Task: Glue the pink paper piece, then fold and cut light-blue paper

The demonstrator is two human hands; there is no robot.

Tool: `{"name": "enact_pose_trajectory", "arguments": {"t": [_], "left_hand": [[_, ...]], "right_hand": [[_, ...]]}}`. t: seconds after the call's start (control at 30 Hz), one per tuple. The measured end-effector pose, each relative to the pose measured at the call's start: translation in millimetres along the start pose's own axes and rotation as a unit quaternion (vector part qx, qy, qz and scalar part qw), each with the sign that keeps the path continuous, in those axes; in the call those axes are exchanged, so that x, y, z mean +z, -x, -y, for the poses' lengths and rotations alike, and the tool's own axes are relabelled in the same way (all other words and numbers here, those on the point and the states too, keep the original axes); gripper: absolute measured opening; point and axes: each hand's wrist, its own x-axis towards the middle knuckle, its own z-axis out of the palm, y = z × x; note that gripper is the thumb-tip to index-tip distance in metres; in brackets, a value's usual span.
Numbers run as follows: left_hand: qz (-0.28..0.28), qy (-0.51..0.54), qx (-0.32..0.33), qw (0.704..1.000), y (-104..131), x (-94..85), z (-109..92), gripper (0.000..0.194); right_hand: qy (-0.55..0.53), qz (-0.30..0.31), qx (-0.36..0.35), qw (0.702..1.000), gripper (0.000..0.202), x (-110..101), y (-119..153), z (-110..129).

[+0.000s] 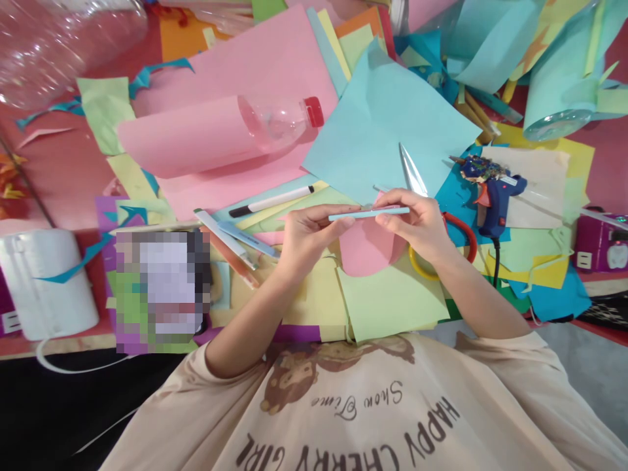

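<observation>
Both my hands hold a thin light blue strip (369, 214), seen almost edge-on; I cannot tell whether it is folded paper or card. My left hand (314, 229) pinches its left end between thumb and fingers. At the other end, my right hand (415, 212) has the same kind of pinch. Some pink shows along the strip's top near the right fingers. Below it lies a rounded pink paper piece (366, 248). Scissors (415, 170) with a red and yellow handle lie partly under my right hand. A large light blue sheet (383, 124) spreads just beyond.
A bottle (191, 134) wrapped in pink paper lies beyond my left hand. Nearer are a marker (272, 201) and several pens. A blue glue gun (495, 196) with a cable sits at right. Further right stands a blue-wrapped bottle (559, 85). Paper scraps cover much of the table.
</observation>
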Motion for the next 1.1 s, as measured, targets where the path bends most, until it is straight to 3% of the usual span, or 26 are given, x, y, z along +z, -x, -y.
{"name": "enact_pose_trajectory", "arguments": {"t": [0.17,0.3,0.37,0.47,0.63,0.93,1.1], "left_hand": [[0.016,0.043,-0.018,0.999,-0.9,-1.6,1.6,0.027],[0.074,0.036,-0.026,0.996,-0.4,-2.1,-0.5,0.042],[0.090,0.013,0.000,0.996,-0.6,-1.7,-2.0,0.033],[0.089,-0.002,0.029,0.996,-1.6,-2.1,-2.9,0.017],[0.080,0.004,0.027,0.996,-3.3,-6.0,-1.2,0.015],[0.032,0.012,-0.011,0.999,-6.7,-7.0,-0.2,0.044],[0.027,0.018,-0.016,0.999,-8.5,-5.7,-4.7,0.045]], "right_hand": [[-0.021,-0.009,-0.027,0.999,0.011,1.1,0.7,0.3],[-0.020,0.004,-0.032,0.999,0.014,2.0,1.6,-1.1],[-0.012,0.012,-0.030,0.999,0.017,2.6,1.8,-2.6],[-0.012,0.013,-0.026,1.000,0.017,3.4,2.0,-3.9],[-0.029,0.009,-0.025,0.999,0.013,3.5,1.8,-2.1],[-0.057,-0.018,0.022,0.998,0.019,7.5,0.5,-6.0],[-0.065,-0.015,0.039,0.997,0.022,9.7,0.2,-7.7]]}}
